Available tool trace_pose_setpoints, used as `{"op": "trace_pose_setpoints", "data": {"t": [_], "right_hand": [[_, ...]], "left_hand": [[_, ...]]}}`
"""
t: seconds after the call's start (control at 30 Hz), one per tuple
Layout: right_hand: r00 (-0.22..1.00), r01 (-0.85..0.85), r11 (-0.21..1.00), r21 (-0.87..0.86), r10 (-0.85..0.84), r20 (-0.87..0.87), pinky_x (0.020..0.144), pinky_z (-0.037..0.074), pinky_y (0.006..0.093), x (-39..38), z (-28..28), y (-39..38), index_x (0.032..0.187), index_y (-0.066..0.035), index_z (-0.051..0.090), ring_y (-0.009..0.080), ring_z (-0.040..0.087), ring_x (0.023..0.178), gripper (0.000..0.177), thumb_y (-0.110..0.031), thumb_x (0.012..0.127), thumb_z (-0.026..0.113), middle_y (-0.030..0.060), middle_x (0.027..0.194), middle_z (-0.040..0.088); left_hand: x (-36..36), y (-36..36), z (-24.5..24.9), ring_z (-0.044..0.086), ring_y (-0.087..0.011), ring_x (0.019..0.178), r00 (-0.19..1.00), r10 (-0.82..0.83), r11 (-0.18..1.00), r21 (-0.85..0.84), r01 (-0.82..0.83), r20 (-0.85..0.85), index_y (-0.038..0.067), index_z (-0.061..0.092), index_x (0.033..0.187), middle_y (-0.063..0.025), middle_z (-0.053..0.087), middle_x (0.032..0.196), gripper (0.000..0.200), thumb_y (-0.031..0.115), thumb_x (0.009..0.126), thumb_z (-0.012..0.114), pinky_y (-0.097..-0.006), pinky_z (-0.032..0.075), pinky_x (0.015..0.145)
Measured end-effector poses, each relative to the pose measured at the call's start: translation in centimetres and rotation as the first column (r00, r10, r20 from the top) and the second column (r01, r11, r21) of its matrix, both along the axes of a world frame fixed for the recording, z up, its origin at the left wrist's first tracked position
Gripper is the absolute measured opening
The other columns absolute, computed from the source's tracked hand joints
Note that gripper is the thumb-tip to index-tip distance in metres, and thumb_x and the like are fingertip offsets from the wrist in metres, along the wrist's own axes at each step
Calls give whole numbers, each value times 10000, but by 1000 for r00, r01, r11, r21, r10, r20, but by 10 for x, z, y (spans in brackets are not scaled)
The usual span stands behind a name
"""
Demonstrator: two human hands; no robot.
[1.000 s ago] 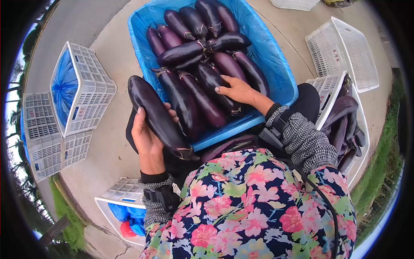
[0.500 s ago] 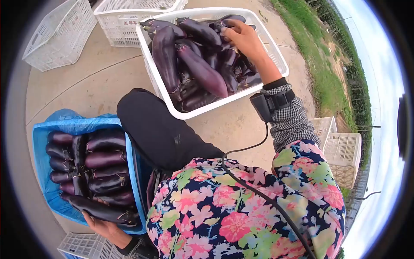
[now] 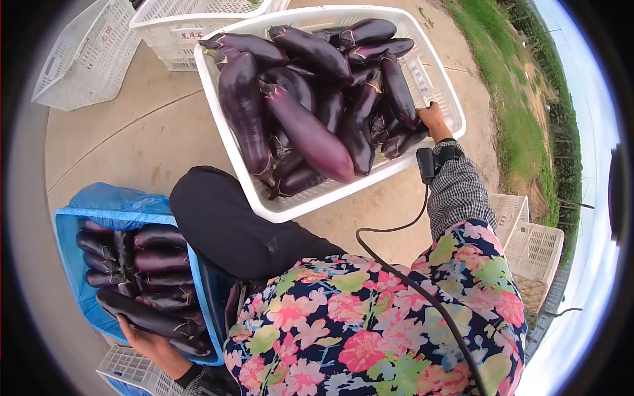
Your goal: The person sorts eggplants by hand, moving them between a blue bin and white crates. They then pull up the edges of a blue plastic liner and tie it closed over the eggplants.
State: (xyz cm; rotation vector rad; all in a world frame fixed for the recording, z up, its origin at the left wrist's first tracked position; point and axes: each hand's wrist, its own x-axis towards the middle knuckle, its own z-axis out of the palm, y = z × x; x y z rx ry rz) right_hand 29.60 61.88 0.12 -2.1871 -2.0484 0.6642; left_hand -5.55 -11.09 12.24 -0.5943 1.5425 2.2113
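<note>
A long dark eggplant [image 3: 144, 317] rests in my left hand [image 3: 146, 341], whose fingers curl around it from below. It is held over the near end of a blue-lined crate [image 3: 68, 277], where more eggplants lie in neat rows. My right hand [image 3: 434, 123] reaches into the right side of a white crate [image 3: 281, 214]. Its fingers are closed around the end of a dark eggplant [image 3: 404, 140] near the crate wall. Loose eggplants lie at various angles in this crate, among them a lighter purple one [image 3: 310, 134] on top.
Two white plastic crates, one tall [image 3: 89, 56] and one wider [image 3: 181, 46], stand at the upper left. Another crate [image 3: 129, 366] is at lower left, and stacked crates [image 3: 531, 254] are at the right. A black cable [image 3: 422, 297] runs from my right wrist across my floral top.
My right hand has moved from the far side of the white crate to its right side, nearer me. Eggplants there lie differently. My left hand still holds its eggplant.
</note>
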Motion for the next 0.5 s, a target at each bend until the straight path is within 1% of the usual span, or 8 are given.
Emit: {"op": "trace_pose_setpoints", "data": {"t": [0.13,0.2,0.23,0.3,0.37,0.43,0.47,0.5], "right_hand": [[985,-171,948,270,160,61,970,445,405,-40,87,-11,1392,-26,366,389,536,1149,955,-257,558,770,286,1230,526],[912,-409,716,566,331,241,909,467,455,-73,146,-38,1397,-146,379,396,529,1091,804,-179,653,683,223,1186,516],[847,-531,505,680,345,405,916,454,452,-89,175,-53,1396,-173,387,392,504,1118,765,-183,687,675,183,1220,514],[725,-683,262,682,361,586,966,441,433,-116,231,-74,1422,-142,351,364,486,1175,801,-176,687,667,188,1275,492],[672,-622,168,765,615,412,1046,354,372,-151,290,-132,1432,-105,353,279,433,1257,728,-143,783,681,155,1309,480],[380,-435,-171,884,855,352,968,422,360,-184,310,-159,1416,-135,376,240,490,1159,808,-20,672,672,99,1192,514],[243,-410,116,905,970,-14,916,461,329,-202,313,-187,1427,-148,360,207,521,1115,851,-5,657,693,88,1185,514],[54,-422,90,902,996,-74,886,487,316,-221,318,-204,1452,-105,309,189,557,1063,941,0,618,730,104,1175,515]], "left_hand": [[-7,-1,1,620,-286,940,998,-55,998,33,55,7,-38,529,1198,-185,631,1078,498,387,939,513,-401,497,853],[-10,-1,0,620,-286,942,998,-62,998,21,62,3,-37,531,1197,-184,633,1074,495,384,938,515,-401,500,850],[-11,-1,-1,621,-285,944,998,-57,998,11,58,-9,-37,532,1196,-184,634,1070,491,380,937,518,-401,502,847],[-8,-1,-3,621,-284,946,999,-42,999,26,42,-14,-35,515,1222,-187,631,1077,514,393,938,510,-403,504,847],[0,-2,-3,621,-283,947,1000,-7,999,42,8,-22,-32,497,1248,-190,628,1084,536,406,938,502,-404,506,847],[12,-1,-2,603,-302,988,961,-207,889,374,263,-185,-25,446,1307,-197,595,1138,596,443,940,477,-425,505,860],[18,0,-3,590,-312,1009,955,-214,828,481,288,-203,-22,426,1326,-197,575,1165,625,466,937,468,-441,504,860],[23,-1,-2,577,-323,1031,951,-195,773,559,299,-238,-18,405,1345,-197,555,1192,654,489,935,460,-456,502,861]]}}
